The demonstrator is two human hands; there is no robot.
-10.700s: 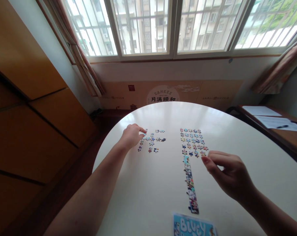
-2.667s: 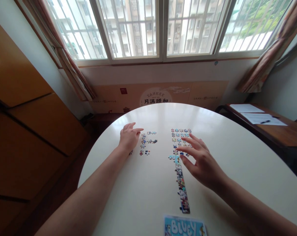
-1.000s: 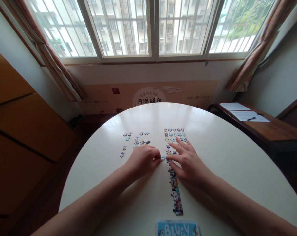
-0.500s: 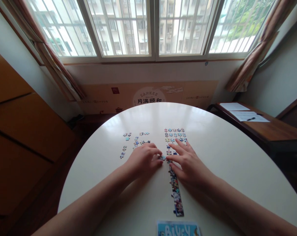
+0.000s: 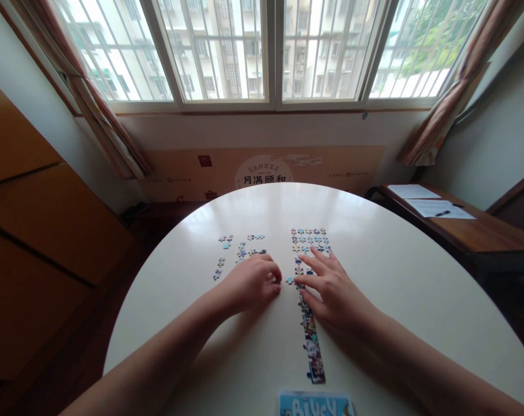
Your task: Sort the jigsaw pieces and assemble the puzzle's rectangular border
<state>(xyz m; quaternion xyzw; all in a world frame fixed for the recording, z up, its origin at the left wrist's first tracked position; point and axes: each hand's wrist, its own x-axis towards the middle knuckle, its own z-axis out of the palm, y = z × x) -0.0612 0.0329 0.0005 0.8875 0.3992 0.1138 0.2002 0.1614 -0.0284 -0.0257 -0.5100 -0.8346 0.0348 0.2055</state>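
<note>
My left hand (image 5: 255,280) hovers low over the white round table (image 5: 179,346), its fingers curled together; anything between them is too small to make out. Just right of its fingertips lies a light-blue puzzle piece (image 5: 290,281). My right hand (image 5: 331,283) rests with spread fingers over the top of a joined puzzle strip (image 5: 312,346) and nearby pieces, holding nothing. Rows of loose pieces (image 5: 309,240) lie beyond it, partly covered by the fingers. More loose pieces (image 5: 242,252) are scattered beyond and left of my left hand.
A blue box with "BLUEY" lettering (image 5: 316,404) sits at the near edge of view. On the right, a wooden desk (image 5: 482,231) bears papers (image 5: 430,208) and a pen. An orange-brown cabinet (image 5: 36,231) stands at the left, windows ahead.
My left hand has drawn slightly left, away from the light-blue piece, and its fingers have curled more. My right hand has stayed nearly in place.
</note>
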